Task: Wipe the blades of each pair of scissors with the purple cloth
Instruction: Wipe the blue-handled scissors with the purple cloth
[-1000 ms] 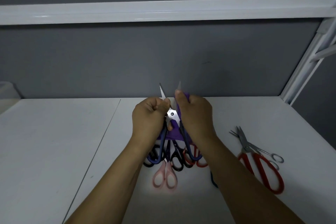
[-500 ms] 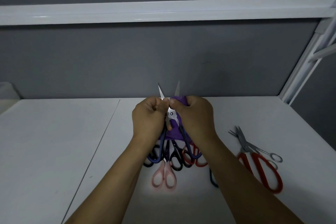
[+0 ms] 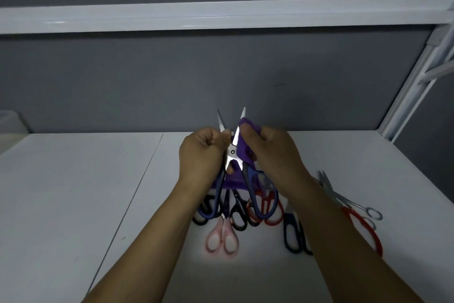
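While blades sit spread, L hand (image 3: 200, 155): curled tight round blue-handled scissors (image 3: 232, 152), btwn both hands
R hand (image 3: 274, 152): pinching purple cloth (image 3: 242, 146) onto its right blade
Pink scissors (image 3: 222, 237): on table (image 3: 73, 192) below wrists

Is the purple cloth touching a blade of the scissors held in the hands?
Touching. In the head view the purple cloth, pinched by the right hand, lies against the blue-handled scissors' right blade, no gap.
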